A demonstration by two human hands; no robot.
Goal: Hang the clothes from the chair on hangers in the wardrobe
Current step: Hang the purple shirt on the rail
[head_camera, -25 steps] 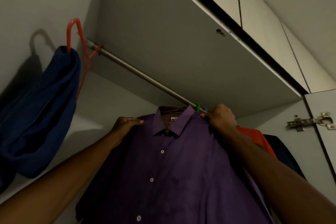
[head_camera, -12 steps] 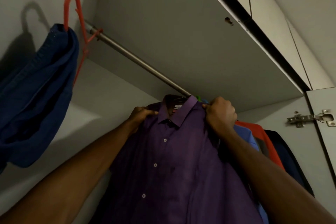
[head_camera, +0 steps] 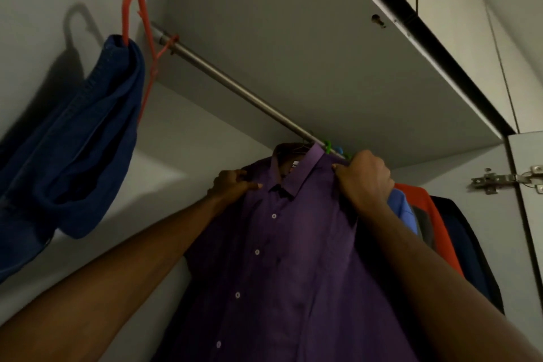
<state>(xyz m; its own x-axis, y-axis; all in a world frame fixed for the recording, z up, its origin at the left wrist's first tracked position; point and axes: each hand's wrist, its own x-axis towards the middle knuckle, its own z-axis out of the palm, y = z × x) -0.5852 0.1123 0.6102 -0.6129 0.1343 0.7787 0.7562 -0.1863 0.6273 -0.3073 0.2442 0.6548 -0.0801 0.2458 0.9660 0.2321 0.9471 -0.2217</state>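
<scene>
Pale grey wardrobe walls [head_camera: 205,132] and the underside of a shelf [head_camera: 293,38] fill the dim view, seen from below. Under the shelf a metal rail [head_camera: 235,88] runs from the far left corner toward the near right. At its far end a red hanger [head_camera: 138,9] hooks on the rail and carries a dark blue garment [head_camera: 73,141] that sags down the left wall. A purple shirt [head_camera: 279,258] hangs at the middle of the rail, buttoned, its collar just below the bar; the hanger inside it is mostly hidden. The left hand [head_camera: 232,185] pinches the shirt's left shoulder, fingers curled into the cloth with the thumb on top. The right hand [head_camera: 365,179] grips the other shoulder close to the collar, its fingers clenched round the fabric. Just behind the collar a green hook [head_camera: 328,145] and a blue one beside it sit on the rail. To the right of the purple shirt, close against it, hang a light blue garment [head_camera: 401,209], then an orange one [head_camera: 435,214], then a dark one [head_camera: 470,244]. On the right stands the open wardrobe door, fixed by a metal hinge [head_camera: 505,179].
</scene>
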